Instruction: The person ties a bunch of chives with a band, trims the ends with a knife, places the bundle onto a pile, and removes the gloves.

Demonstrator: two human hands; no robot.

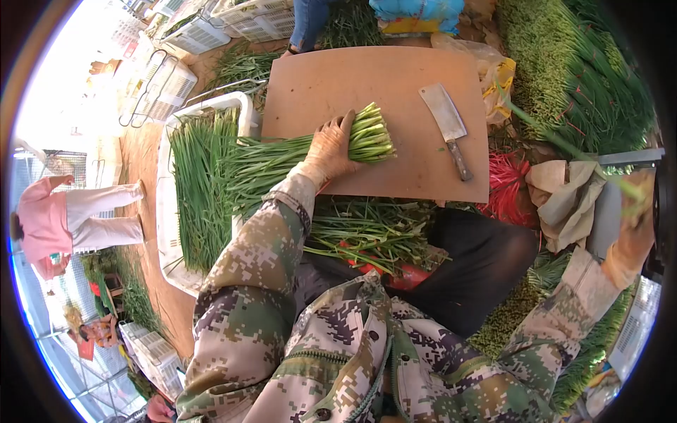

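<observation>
1. The person is wearing a camouflage jacket [338, 359] and dark trousers [479, 271], with one knee bending out to the right.
2. Loose green stalks [374, 225] are lying between the lap and the board.
3. The left hand [330, 149] is gripping a bunch of chive-like stalks [372, 134], its fingers wrapping over the bundle near the pale ends.
4. That bunch is extending over the brown board [338, 81], its green length trailing leftward to the white crate [169, 240], where more greens [201, 190] are lying.
5. The right hand [635, 218] is reaching out to the far right, blurred; whether its fingers are closing on anything, I cannot tell. A long green stem [543, 127] is running toward it.
6. A cleaver [446, 120] is resting on the board's right side, its handle pointing toward the person.
7. Red strips [504, 180] and a beige cloth [564, 194] are lying right of the board.
8. Beyond, budded stalks [578, 77] are forming a large heap, upper right.
9. A jeans-clad leg [307, 25] is showing past the board, beside a blue sack [416, 13].
10. Far left, someone in a pink top [46, 215] is standing.
</observation>
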